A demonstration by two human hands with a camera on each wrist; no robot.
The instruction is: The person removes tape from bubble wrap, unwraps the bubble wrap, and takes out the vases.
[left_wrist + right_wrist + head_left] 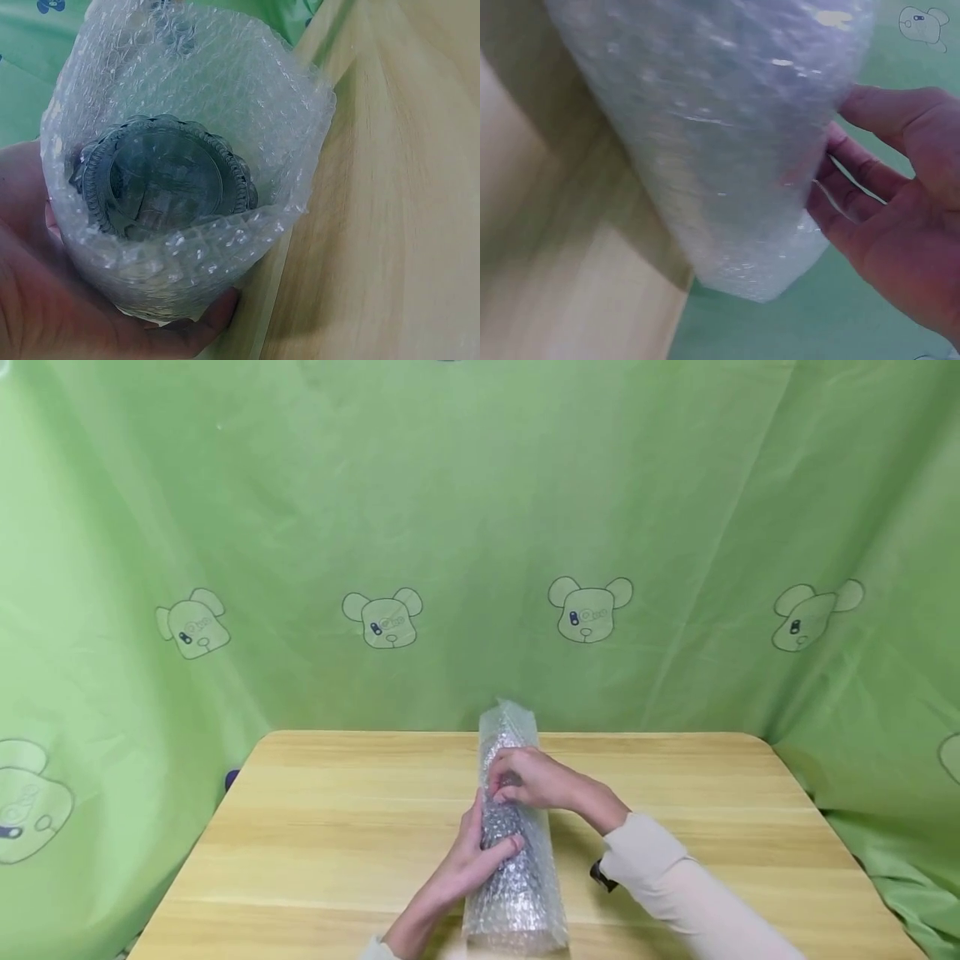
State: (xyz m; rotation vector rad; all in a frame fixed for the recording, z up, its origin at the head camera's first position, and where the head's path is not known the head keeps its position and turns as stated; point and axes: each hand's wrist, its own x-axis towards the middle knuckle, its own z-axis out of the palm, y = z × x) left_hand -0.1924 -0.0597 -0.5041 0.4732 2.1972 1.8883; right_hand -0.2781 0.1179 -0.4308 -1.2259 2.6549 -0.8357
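Note:
A long roll of clear bubble wrap point(517, 902) lies lengthwise on the table, wound around a ribbed-edged glass piece. In the left wrist view the glass's round scalloped end point(169, 176) sits inside the near opening of the wrap; its full shape is hidden. My left hand point(468, 860) holds the roll from its left side, thumb across the top. Farther along, my right hand point(536, 777) has its fingers curled at the wrap's upper surface. Thumb and fingers pinch the film there, as the right wrist view suggests.
The wooden table point(337, 827) extends on both sides of the roll. A green curtain point(480, 527) printed with bear heads hangs behind and at both sides. The roll's far end reaches the table's back edge. A dark band point(602, 877) shows below the right sleeve.

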